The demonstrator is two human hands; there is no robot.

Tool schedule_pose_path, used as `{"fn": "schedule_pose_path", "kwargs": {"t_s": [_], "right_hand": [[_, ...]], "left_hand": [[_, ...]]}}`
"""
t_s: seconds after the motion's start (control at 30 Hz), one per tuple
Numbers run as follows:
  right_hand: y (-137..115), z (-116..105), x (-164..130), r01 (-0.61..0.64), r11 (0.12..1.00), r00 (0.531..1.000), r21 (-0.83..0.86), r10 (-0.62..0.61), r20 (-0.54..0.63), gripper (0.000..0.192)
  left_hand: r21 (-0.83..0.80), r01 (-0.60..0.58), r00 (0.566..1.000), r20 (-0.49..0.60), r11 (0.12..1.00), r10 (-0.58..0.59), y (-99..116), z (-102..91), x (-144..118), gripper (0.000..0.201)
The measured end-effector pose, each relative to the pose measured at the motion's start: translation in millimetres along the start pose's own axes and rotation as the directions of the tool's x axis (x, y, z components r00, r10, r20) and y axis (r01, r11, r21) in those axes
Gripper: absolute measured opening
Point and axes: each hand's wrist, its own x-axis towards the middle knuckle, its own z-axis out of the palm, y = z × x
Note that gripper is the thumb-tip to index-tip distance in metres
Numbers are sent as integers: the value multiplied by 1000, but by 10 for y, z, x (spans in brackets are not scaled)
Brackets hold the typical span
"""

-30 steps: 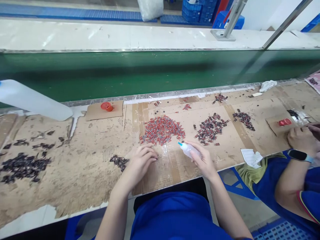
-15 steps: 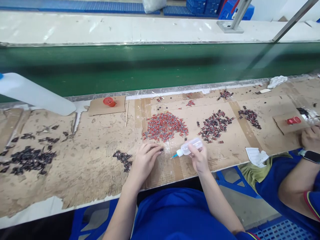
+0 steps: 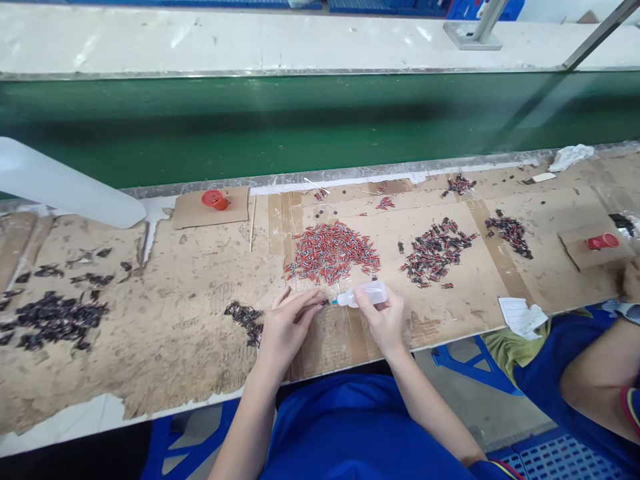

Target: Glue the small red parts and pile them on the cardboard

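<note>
Stretching across the view, the cardboard-covered bench (image 3: 190, 333) carries a heap of red parts (image 3: 331, 252) just beyond the hands. The right hand (image 3: 383, 320) grips a small clear bottle (image 3: 364, 293), nozzle pointing left. The left hand (image 3: 285, 327) pinches a tiny dark part (image 3: 325, 302) at that nozzle.

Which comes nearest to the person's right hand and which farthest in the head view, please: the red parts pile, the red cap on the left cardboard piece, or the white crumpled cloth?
Measured from the right hand, which holds a small squeeze bottle:
1. Red parts pile, just beyond the hand, slightly left.
2. Red cap, far left near the belt edge.
3. White crumpled cloth, far right corner.
</note>
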Motion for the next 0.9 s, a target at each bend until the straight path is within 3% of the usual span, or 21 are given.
{"fn": "schedule_pose_path", "kwargs": {"t_s": [0.5,0.9], "right_hand": [[-27,4,19,-49,999,997,-24,50,50,24],[-11,-17,24,-10,999,1000,-46,8,-24,23]], "left_hand": [[-19,113,993,32,993,-112,66,-29,35,8],[27,157,984,80,987,-159,116,-48,29,10]]}}
